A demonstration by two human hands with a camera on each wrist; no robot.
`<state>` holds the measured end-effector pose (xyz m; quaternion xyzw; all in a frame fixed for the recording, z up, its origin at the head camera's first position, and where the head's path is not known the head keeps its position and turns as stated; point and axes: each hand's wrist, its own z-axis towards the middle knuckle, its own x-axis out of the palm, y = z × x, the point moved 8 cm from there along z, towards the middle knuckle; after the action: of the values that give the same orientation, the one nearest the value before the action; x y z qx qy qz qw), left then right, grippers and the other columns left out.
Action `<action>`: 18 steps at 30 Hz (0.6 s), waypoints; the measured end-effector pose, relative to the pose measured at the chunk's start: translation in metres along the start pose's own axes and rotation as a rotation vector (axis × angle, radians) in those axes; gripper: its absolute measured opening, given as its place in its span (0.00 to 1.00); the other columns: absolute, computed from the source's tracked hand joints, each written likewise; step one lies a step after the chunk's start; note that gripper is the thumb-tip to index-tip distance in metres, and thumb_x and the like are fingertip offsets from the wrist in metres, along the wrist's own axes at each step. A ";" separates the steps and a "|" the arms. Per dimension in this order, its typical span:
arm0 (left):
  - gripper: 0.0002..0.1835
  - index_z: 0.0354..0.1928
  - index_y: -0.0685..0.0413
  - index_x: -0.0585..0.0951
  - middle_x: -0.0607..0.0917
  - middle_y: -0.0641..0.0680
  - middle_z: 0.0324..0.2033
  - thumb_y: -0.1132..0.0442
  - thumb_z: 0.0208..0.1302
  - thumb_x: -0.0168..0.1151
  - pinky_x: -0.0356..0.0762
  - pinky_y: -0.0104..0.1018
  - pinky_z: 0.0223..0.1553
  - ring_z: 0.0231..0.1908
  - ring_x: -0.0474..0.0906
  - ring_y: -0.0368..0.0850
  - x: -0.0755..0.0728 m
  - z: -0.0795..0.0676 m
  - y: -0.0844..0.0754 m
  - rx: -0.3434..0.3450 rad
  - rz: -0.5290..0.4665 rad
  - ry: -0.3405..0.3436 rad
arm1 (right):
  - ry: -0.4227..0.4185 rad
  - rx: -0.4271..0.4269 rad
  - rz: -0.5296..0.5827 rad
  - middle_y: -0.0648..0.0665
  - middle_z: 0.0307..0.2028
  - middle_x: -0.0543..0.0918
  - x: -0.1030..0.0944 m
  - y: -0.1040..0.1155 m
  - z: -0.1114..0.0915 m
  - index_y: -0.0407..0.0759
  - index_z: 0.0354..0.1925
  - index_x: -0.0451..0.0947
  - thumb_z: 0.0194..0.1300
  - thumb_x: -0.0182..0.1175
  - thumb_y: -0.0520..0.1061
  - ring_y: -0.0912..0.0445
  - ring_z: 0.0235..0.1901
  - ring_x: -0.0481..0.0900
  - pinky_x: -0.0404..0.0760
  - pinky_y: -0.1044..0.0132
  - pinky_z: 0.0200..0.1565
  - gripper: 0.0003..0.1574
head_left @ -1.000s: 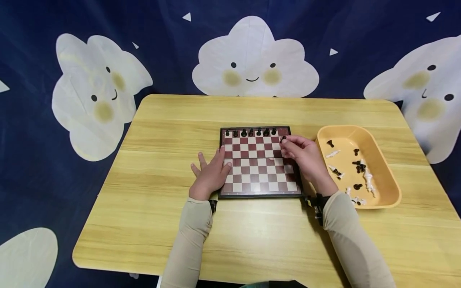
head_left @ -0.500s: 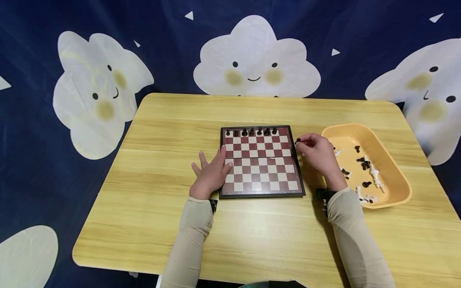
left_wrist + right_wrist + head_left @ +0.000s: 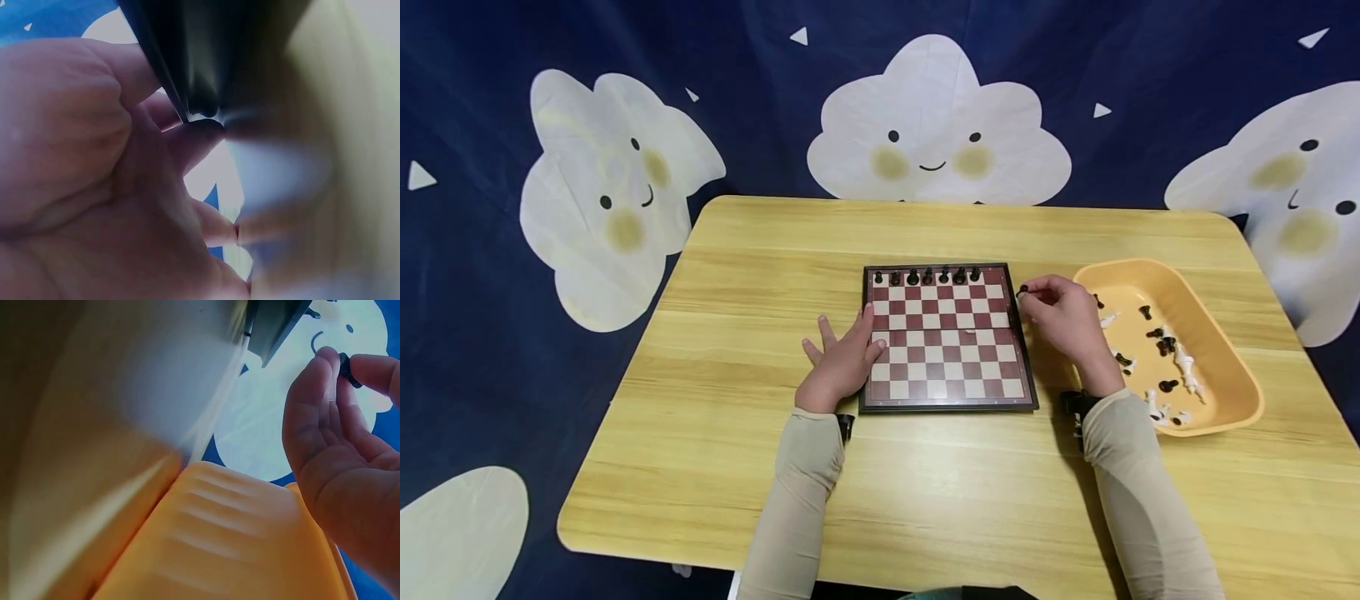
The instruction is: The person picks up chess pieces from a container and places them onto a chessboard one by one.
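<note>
A chessboard [image 3: 951, 367] lies on the table, hinged across its middle. Along its far row stand several black chess pieces [image 3: 913, 277], and the far right corner square has none. My left hand [image 3: 838, 367] rests at the board's left edge, fingers spread, index finger and thumb over the border. Just off the board's right side, my right hand [image 3: 1071, 325] pinches a small black chess piece [image 3: 1023, 289] between thumb and fingers. The right wrist view also shows that dark piece [image 3: 345, 367] at the fingertips, mostly covered; its kind is hidden.
To the right stands a yellow plastic tray [image 3: 1225, 342] with several black and white chess pieces lying loose in it. The right forearm reaches past its left side. A small pale mark [image 3: 970, 331] shows near the board's fold. Behind the table [image 3: 737, 317] hangs a cloud-printed curtain [image 3: 760, 83].
My right hand has moved right, from over the board's far right corner to beside the board, still pinching the black chess piece. The left hand has stayed on the board's edge.
</note>
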<state>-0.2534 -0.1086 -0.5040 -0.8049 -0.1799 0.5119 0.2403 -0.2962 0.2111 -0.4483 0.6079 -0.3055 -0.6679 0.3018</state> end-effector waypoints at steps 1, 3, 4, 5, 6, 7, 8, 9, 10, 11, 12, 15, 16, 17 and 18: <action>0.36 0.84 0.38 0.40 0.46 0.45 0.82 0.45 0.84 0.40 0.09 0.72 0.66 0.74 0.09 0.66 0.000 0.000 0.000 0.000 0.004 0.004 | -0.005 -0.004 -0.007 0.37 0.40 0.86 0.000 0.001 0.000 0.34 0.50 0.84 0.71 0.61 0.44 0.54 0.37 0.80 0.75 0.69 0.43 0.16; 0.36 0.84 0.36 0.40 0.46 0.45 0.82 0.45 0.84 0.39 0.09 0.73 0.66 0.74 0.09 0.66 0.000 0.001 0.001 0.000 0.013 0.015 | -0.014 -0.015 -0.025 0.36 0.40 0.86 -0.001 0.002 0.001 0.34 0.52 0.84 0.71 0.61 0.44 0.51 0.40 0.80 0.74 0.66 0.45 0.17; 0.35 0.84 0.36 0.40 0.45 0.45 0.82 0.45 0.84 0.39 0.09 0.73 0.66 0.74 0.09 0.66 0.000 0.001 0.001 0.000 0.017 0.021 | -0.015 -0.019 -0.033 0.36 0.41 0.87 -0.001 0.002 0.001 0.35 0.53 0.84 0.71 0.60 0.44 0.50 0.41 0.80 0.75 0.64 0.46 0.17; 0.35 0.84 0.36 0.40 0.45 0.45 0.82 0.45 0.84 0.39 0.10 0.73 0.66 0.74 0.09 0.65 0.000 0.001 0.001 0.001 0.022 0.026 | -0.013 -0.024 -0.040 0.36 0.42 0.87 0.000 0.003 0.001 0.36 0.53 0.84 0.72 0.60 0.44 0.48 0.42 0.81 0.75 0.62 0.47 0.18; 0.35 0.84 0.35 0.40 0.45 0.46 0.82 0.45 0.84 0.38 0.10 0.73 0.66 0.75 0.10 0.65 0.000 0.001 0.001 0.003 0.027 0.030 | -0.013 -0.029 -0.046 0.36 0.42 0.87 0.000 0.003 0.001 0.37 0.54 0.84 0.72 0.60 0.44 0.47 0.42 0.81 0.75 0.60 0.48 0.18; 0.35 0.84 0.36 0.40 0.44 0.46 0.82 0.45 0.84 0.38 0.10 0.74 0.66 0.75 0.10 0.65 0.000 0.002 0.001 0.007 0.031 0.033 | -0.011 -0.032 -0.053 0.36 0.43 0.87 0.001 0.004 0.001 0.37 0.55 0.84 0.73 0.60 0.44 0.47 0.43 0.82 0.76 0.58 0.48 0.18; 0.35 0.84 0.36 0.41 0.44 0.47 0.83 0.45 0.84 0.38 0.10 0.74 0.66 0.75 0.11 0.64 0.000 0.002 0.001 0.010 0.034 0.036 | -0.009 -0.036 -0.059 0.36 0.43 0.87 0.001 0.004 0.001 0.38 0.55 0.84 0.73 0.60 0.44 0.46 0.44 0.82 0.76 0.56 0.49 0.18; 0.35 0.84 0.36 0.41 0.44 0.47 0.83 0.45 0.84 0.38 0.10 0.74 0.65 0.76 0.11 0.63 0.000 0.002 0.001 0.012 0.037 0.039 | -0.007 -0.041 -0.064 0.36 0.44 0.87 0.002 0.005 0.002 0.38 0.55 0.84 0.73 0.60 0.44 0.45 0.44 0.82 0.77 0.54 0.49 0.17; 0.34 0.84 0.36 0.41 0.44 0.47 0.83 0.45 0.84 0.38 0.10 0.75 0.65 0.76 0.12 0.62 0.000 0.002 0.000 0.016 0.040 0.041 | -0.007 -0.043 -0.071 0.36 0.44 0.87 0.002 0.005 0.002 0.38 0.55 0.84 0.74 0.60 0.44 0.45 0.44 0.83 0.77 0.52 0.50 0.17; 0.34 0.84 0.36 0.41 0.44 0.47 0.83 0.45 0.84 0.38 0.10 0.75 0.65 0.77 0.13 0.62 0.000 0.002 0.000 0.019 0.042 0.043 | -0.004 -0.045 -0.074 0.36 0.44 0.87 0.003 0.005 0.002 0.37 0.54 0.84 0.74 0.60 0.44 0.44 0.44 0.83 0.78 0.51 0.50 0.16; 0.34 0.84 0.36 0.41 0.44 0.48 0.83 0.45 0.84 0.38 0.10 0.75 0.65 0.77 0.13 0.61 0.000 0.002 0.000 0.023 0.043 0.044 | -0.001 -0.047 -0.079 0.35 0.44 0.87 0.004 0.006 0.003 0.37 0.54 0.84 0.74 0.60 0.44 0.44 0.45 0.83 0.78 0.50 0.51 0.16; 0.34 0.84 0.34 0.40 0.45 0.48 0.83 0.45 0.84 0.37 0.10 0.75 0.64 0.77 0.14 0.60 0.000 0.002 0.000 0.028 0.046 0.050 | 0.020 -0.056 -0.098 0.34 0.45 0.87 0.008 0.008 0.005 0.35 0.52 0.84 0.75 0.60 0.42 0.42 0.45 0.83 0.79 0.48 0.51 0.14; 0.34 0.84 0.34 0.40 0.45 0.48 0.83 0.45 0.84 0.37 0.09 0.75 0.64 0.78 0.14 0.60 0.000 0.002 0.000 0.030 0.045 0.051 | 0.029 -0.061 -0.105 0.34 0.45 0.87 0.009 0.010 0.007 0.35 0.52 0.84 0.75 0.60 0.42 0.41 0.46 0.83 0.79 0.47 0.51 0.14; 0.34 0.84 0.34 0.40 0.46 0.48 0.83 0.45 0.84 0.37 0.09 0.75 0.64 0.78 0.14 0.60 0.000 0.002 0.000 0.031 0.046 0.051 | 0.037 -0.067 -0.114 0.34 0.46 0.87 0.011 0.012 0.008 0.35 0.52 0.83 0.75 0.60 0.41 0.41 0.46 0.83 0.79 0.46 0.51 0.13; 0.34 0.84 0.33 0.40 0.46 0.48 0.83 0.45 0.84 0.37 0.09 0.75 0.64 0.78 0.14 0.59 0.000 0.003 0.001 0.031 0.046 0.051 | 0.044 -0.077 -0.124 0.33 0.46 0.87 0.012 0.014 0.010 0.34 0.52 0.83 0.76 0.60 0.40 0.40 0.46 0.83 0.79 0.46 0.51 0.13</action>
<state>-0.2557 -0.1086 -0.5052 -0.8179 -0.1471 0.4992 0.2454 -0.3067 0.1936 -0.4444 0.6281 -0.2348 -0.6830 0.2896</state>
